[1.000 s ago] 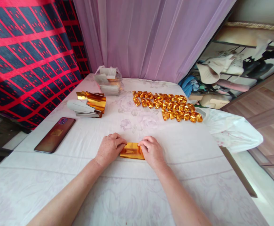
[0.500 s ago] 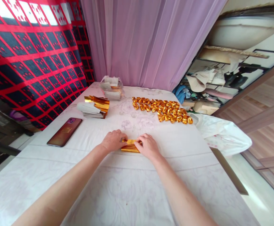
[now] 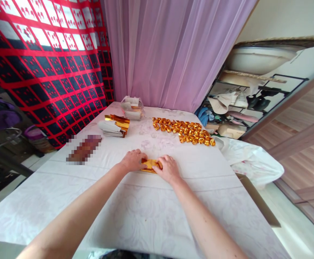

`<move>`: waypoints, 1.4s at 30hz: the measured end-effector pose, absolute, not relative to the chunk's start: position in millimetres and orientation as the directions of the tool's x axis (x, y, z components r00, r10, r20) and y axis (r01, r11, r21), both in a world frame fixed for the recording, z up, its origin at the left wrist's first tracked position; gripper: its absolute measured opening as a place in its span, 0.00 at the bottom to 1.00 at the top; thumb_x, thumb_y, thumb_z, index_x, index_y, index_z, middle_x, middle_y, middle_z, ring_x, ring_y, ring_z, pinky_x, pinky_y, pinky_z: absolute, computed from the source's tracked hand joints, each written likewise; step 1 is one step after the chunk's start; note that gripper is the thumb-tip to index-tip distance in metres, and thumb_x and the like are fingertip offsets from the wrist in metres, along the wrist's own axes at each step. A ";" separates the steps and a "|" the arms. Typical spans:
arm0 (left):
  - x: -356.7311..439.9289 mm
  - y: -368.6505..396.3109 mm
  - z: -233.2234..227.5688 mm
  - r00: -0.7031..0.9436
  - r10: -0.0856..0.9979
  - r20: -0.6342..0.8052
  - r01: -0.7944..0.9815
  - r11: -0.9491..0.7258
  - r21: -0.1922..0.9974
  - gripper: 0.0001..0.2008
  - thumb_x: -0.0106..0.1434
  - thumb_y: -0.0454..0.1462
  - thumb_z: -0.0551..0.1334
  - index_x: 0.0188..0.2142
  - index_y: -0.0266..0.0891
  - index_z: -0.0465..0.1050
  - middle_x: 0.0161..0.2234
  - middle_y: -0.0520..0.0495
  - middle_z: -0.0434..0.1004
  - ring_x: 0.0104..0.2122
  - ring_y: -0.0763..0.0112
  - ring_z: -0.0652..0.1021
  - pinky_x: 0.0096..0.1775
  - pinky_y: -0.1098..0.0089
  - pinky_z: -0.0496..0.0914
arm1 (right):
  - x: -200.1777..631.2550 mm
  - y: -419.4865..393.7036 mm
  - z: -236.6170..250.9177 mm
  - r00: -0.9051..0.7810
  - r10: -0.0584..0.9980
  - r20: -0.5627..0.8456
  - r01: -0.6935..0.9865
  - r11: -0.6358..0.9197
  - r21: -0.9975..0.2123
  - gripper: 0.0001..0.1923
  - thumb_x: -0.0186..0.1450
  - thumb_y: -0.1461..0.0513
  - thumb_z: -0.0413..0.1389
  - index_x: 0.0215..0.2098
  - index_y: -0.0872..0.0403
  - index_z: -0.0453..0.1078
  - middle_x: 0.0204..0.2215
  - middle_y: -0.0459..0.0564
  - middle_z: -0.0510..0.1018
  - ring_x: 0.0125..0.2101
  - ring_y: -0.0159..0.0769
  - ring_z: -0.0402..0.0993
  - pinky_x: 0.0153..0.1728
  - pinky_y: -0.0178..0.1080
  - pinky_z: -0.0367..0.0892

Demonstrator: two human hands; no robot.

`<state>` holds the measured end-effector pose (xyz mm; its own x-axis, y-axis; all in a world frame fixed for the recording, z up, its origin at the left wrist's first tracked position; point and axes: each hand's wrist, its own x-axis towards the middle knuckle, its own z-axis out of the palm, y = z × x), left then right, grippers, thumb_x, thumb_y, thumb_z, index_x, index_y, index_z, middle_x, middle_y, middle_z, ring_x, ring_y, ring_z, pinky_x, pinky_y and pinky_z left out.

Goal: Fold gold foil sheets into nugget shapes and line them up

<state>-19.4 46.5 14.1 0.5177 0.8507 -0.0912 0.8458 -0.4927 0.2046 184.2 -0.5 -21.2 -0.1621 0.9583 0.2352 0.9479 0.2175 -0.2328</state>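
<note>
Both forearms reach in from the near edge of the table, which is covered with a white cloth bearing a faint floral print. Toward the middle of the table, the left hand and the right hand lie close together, palms down, fingers curled narrow and pressing on a small folded piece of gold foil paper. The gold foil paper lies flat on the cloth between the two hands, each hand covering one of its ends, so only its middle shows.

To the left of the gold foil paper, near the table's left edge, lies a flat dark object that is blurred out. Farther back and left of the gold foil paper sits a stack of gold-and-white sheets, its top leaves curling up. Beyond that stack, at the far edge of the table, stands a clear plastic bag with more sheets inside. Behind and to the right of the gold foil paper, rows of small folded gold pieces lie spread across the cloth. A white plastic bag hangs off the table's right edge. A pale purple curtain hangs behind the table.
</note>
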 end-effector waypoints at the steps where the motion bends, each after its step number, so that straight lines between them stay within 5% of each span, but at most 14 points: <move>1: -20.2 47.4 13.4 0.525 0.846 -0.095 0.842 -0.499 0.204 0.18 0.59 0.49 0.64 0.47 0.49 0.74 0.45 0.45 0.73 0.46 0.57 0.75 0.49 0.60 0.67 | 184.6 -1.0 -21.3 -0.169 0.957 0.237 0.947 0.224 -0.230 0.11 0.63 0.53 0.60 0.41 0.49 0.74 0.40 0.49 0.74 0.43 0.40 0.69 0.43 0.38 0.58; 19: -12.5 35.3 15.5 0.498 0.863 -0.088 0.862 -0.481 0.160 0.29 0.53 0.58 0.64 0.49 0.44 0.72 0.48 0.39 0.70 0.49 0.49 0.72 0.51 0.52 0.65 | 183.4 -9.7 -24.9 -0.183 0.956 0.230 0.960 0.224 -0.169 0.21 0.59 0.47 0.62 0.45 0.48 0.72 0.45 0.51 0.72 0.46 0.43 0.67 0.44 0.41 0.58; 27: -9.6 29.5 21.1 0.483 0.872 -0.083 0.871 -0.468 0.149 0.28 0.53 0.56 0.65 0.48 0.44 0.72 0.48 0.41 0.71 0.50 0.51 0.72 0.51 0.54 0.65 | 207.0 1.3 -30.4 -0.318 0.931 0.181 0.875 0.361 -0.322 0.20 0.60 0.52 0.64 0.49 0.48 0.73 0.49 0.52 0.72 0.50 0.43 0.67 0.50 0.44 0.62; 42: 10.1 27.4 23.5 0.373 0.917 -0.138 0.927 -0.364 0.092 0.33 0.53 0.60 0.62 0.49 0.40 0.70 0.50 0.35 0.70 0.52 0.47 0.70 0.50 0.52 0.64 | 231.7 14.1 -35.8 -0.505 0.852 0.140 0.762 0.516 -0.391 0.26 0.59 0.58 0.64 0.56 0.49 0.71 0.54 0.55 0.70 0.54 0.44 0.68 0.55 0.47 0.64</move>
<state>10.1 27.4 23.5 0.3735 0.9173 -0.1378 0.9270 -0.3637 0.0916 231.7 14.1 -35.8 -0.5046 0.8519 0.1401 0.7621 0.5158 -0.3915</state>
